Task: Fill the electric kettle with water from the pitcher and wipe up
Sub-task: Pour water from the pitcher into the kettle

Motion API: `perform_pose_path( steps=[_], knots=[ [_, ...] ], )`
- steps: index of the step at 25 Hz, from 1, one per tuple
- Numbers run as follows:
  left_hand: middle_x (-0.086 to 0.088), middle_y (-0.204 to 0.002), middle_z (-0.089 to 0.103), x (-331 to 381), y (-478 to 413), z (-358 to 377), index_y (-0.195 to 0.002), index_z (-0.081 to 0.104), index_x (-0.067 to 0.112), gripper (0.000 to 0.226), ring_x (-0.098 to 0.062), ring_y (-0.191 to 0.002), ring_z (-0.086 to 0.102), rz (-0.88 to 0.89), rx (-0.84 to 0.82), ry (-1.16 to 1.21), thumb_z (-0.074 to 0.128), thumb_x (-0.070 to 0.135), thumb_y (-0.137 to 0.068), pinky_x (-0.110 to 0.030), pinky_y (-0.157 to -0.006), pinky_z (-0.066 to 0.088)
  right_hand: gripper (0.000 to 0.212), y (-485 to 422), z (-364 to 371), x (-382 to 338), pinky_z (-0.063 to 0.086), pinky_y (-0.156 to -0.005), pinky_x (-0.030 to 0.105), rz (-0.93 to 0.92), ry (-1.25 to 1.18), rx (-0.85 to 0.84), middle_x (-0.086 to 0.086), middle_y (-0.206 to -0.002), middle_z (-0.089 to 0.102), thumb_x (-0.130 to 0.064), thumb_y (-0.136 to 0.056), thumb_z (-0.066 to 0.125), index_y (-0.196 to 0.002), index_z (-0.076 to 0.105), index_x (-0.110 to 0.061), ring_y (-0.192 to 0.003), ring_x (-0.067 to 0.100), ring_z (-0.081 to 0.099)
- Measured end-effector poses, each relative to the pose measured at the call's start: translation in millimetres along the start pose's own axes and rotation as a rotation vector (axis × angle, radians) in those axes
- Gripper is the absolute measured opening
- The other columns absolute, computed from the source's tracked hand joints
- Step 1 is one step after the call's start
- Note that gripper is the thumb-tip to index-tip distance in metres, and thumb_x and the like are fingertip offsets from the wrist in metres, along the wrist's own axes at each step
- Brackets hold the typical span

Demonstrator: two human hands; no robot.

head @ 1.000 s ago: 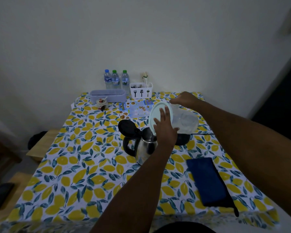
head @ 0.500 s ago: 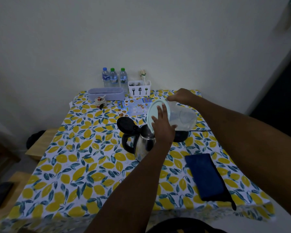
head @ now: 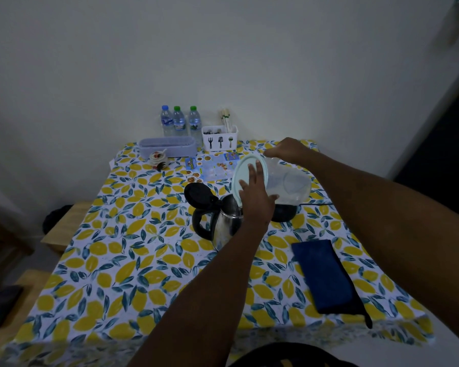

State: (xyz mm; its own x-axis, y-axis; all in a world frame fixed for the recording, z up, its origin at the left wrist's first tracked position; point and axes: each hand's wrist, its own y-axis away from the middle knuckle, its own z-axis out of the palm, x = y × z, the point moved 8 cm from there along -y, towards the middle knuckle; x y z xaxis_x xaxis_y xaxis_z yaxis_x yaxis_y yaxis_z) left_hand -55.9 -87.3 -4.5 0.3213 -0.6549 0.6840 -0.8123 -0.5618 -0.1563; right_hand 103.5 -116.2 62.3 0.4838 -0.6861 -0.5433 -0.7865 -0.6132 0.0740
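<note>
A clear plastic pitcher (head: pixel 289 185) with a pale green lid (head: pixel 245 168) is tipped on its side over the steel electric kettle (head: pixel 224 223), whose black lid (head: pixel 197 194) stands flipped open. My left hand (head: pixel 257 200) lies flat against the pitcher's lid, fingers spread. My right hand (head: pixel 286 151) grips the pitcher from above at its far side. The kettle's black base (head: pixel 284 214) sits just right of the kettle, under the pitcher. A folded dark blue cloth (head: pixel 326 276) lies on the table at the right front.
The table wears a lemon-print cloth (head: pixel 122 260). At the back stand three water bottles (head: pixel 179 123), a white cutlery holder (head: pixel 219 139), a lilac box (head: pixel 167 147), a small jar (head: pixel 156 158) and a leaflet (head: pixel 209 168). Wooden benches (head: pixel 61 229) stand left.
The pitcher stays tipped over the kettle with both hands on it; the hands and pitcher have barely shifted, and the view has drifted slightly.
</note>
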Motion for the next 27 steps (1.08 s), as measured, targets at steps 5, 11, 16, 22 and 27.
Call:
perform_pose_path(
  steps=[5,11,16,22,27],
  knots=[
    [-0.002,-0.164,-0.002,-1.4,-0.7,1.3,-0.15,-0.011,0.023,0.106,-0.052,-0.144,0.012,0.011,-0.021,-0.005,0.071,0.031,-0.085,-0.056,-0.115,0.023,0.043,1.1,1.8,0.1,0.033,-0.06,0.034,-0.002,0.01,-0.008,0.01,-0.065,0.045,-0.047,-0.074,0.069,-0.063,0.054,-0.008,-0.065,0.022,0.048],
    [-0.001,-0.164,-0.004,-3.4,-2.4,5.1,-0.152,-0.009,0.021,0.102,-0.05,-0.145,0.009,0.013,-0.069,-0.06,0.069,0.03,-0.087,-0.056,-0.116,0.022,0.048,4.1,3.1,6.2,0.03,-0.055,0.033,-0.018,-0.041,-0.002,0.005,-0.056,0.039,-0.045,-0.078,0.068,-0.053,0.043,-0.012,-0.054,0.018,0.04],
    [0.001,-0.165,-0.003,3.1,-4.3,14.9,-0.152,-0.007,0.029,0.102,-0.05,-0.145,0.011,0.06,-0.111,-0.16,0.071,0.026,-0.086,-0.062,-0.112,0.024,0.044,10.0,9.3,37.1,0.032,-0.058,0.033,0.063,-0.219,0.014,0.005,-0.056,0.042,-0.041,-0.08,0.068,-0.057,0.046,-0.012,-0.053,0.019,0.043],
    [-0.003,-0.165,0.002,28.2,-10.3,49.4,-0.152,-0.004,0.032,0.096,-0.051,-0.144,0.014,0.18,-0.17,-0.424,0.066,0.018,-0.088,-0.06,-0.114,0.022,0.044,23.8,19.3,115.9,0.031,-0.047,0.027,0.24,-0.61,0.107,-0.001,-0.04,0.043,-0.035,-0.082,0.07,-0.044,0.054,-0.018,-0.038,0.013,0.038],
    [-0.003,-0.165,0.001,63.8,-23.0,101.5,-0.152,-0.003,0.032,0.087,-0.052,-0.144,0.008,0.265,-0.279,-0.501,0.057,0.011,-0.093,-0.059,-0.116,0.017,0.036,28.4,21.9,197.9,0.03,-0.051,0.03,0.412,-0.79,0.157,0.007,-0.054,0.042,-0.036,-0.082,0.069,-0.06,0.055,-0.011,-0.047,0.019,0.037]
  ],
)
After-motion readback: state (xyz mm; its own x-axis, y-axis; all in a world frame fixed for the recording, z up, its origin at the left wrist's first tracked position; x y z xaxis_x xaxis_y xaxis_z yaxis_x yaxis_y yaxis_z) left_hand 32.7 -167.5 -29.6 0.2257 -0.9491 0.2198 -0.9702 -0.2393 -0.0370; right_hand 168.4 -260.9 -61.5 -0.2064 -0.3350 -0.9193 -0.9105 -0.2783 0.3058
